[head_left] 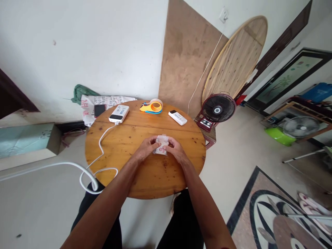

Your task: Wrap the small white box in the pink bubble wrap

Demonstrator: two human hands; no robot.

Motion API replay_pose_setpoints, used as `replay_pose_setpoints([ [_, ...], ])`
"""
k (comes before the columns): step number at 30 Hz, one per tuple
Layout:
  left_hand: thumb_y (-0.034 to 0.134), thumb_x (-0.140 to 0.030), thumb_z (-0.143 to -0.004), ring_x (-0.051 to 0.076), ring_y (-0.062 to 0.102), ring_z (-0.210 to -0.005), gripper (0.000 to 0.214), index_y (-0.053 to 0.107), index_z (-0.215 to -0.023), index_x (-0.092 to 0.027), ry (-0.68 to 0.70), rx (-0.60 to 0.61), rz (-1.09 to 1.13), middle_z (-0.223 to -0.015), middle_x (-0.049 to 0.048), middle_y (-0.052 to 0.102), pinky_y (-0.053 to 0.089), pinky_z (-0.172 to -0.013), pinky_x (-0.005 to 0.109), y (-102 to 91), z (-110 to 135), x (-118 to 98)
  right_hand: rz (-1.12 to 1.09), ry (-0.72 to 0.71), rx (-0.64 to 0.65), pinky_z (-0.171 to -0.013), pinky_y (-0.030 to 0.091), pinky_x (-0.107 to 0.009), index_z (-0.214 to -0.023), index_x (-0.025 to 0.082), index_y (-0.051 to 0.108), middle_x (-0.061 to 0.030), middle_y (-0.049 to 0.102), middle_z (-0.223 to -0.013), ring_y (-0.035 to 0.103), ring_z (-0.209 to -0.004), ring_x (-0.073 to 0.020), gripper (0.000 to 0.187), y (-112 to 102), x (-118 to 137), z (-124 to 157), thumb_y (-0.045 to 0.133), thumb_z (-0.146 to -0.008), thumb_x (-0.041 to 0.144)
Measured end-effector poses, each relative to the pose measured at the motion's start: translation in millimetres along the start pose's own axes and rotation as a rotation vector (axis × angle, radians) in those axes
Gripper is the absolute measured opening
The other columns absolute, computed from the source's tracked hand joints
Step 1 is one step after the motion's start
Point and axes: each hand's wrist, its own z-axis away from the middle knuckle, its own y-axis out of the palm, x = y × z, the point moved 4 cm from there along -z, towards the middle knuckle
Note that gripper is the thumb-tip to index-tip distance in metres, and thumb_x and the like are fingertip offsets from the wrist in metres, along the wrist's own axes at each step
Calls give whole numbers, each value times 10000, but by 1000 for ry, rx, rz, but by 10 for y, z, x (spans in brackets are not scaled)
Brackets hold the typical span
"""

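Observation:
Over the middle of a round wooden table (124, 145), both my hands grip one small whitish packet with red print (161, 145). My left hand (146, 148) pinches its left side with curled fingers. My right hand (175, 149) closes on its right side. The packet sits just above or on the tabletop; I cannot tell which. Much of it is hidden by my fingers.
At the table's far side lie a white power bank (119, 113) with a white cable (100, 145) trailing off the left edge, an orange and blue tape dispenser (151, 106) and a white remote (177, 117). A fan (218, 109) stands to the right. Boards lean on the wall.

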Motion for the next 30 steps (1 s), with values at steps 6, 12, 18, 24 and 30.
replay_pose_setpoints([
  [6, 765, -352, -605, 150, 626, -714, 511, 659, -1049, -123, -63, -57, 117, -880, 44, 713, 490, -709, 285, -13, -25, 75, 11, -27, -95, -979, 472, -328, -1274, 217, 522, -70, 605, -1288, 582, -1153, -206, 645, 39, -64, 5, 731, -669, 299],
  [12, 798, -347, -595, 125, 611, -710, 462, 638, -973, -135, -41, -68, 137, -862, 19, 694, 478, -699, 255, -51, -22, 99, 56, -38, -148, -888, 501, -319, -1207, 198, 566, -62, 660, -1154, 631, -982, -189, 567, 52, -80, 9, 712, -668, 293],
  [18, 780, -434, -631, 112, 580, -652, 452, 638, -954, -152, 16, -61, 78, -821, 4, 681, 459, -625, 238, -35, -10, 105, 130, -83, -187, -844, 520, -315, -1226, 215, 576, -62, 664, -1153, 639, -925, -177, 546, 53, -89, 21, 696, -706, 332],
  [24, 741, -449, -677, 81, 522, -582, 395, 645, -907, -143, 63, -62, 20, -790, 4, 672, 403, -531, 204, -40, -64, 142, 183, -134, -217, -800, 541, -305, -1197, 216, 597, -63, 675, -1145, 646, -893, -169, 478, 47, -116, 1, 664, -738, 336],
  [30, 697, -455, -705, 76, 477, -524, 374, 644, -902, -142, 102, -85, -24, -685, -17, 629, 375, -494, 204, -27, -92, 134, 323, -184, -276, -741, 540, -282, -1234, 186, 586, -56, 706, -1040, 641, -783, -154, 474, 44, -144, -1, 608, -782, 329],
])
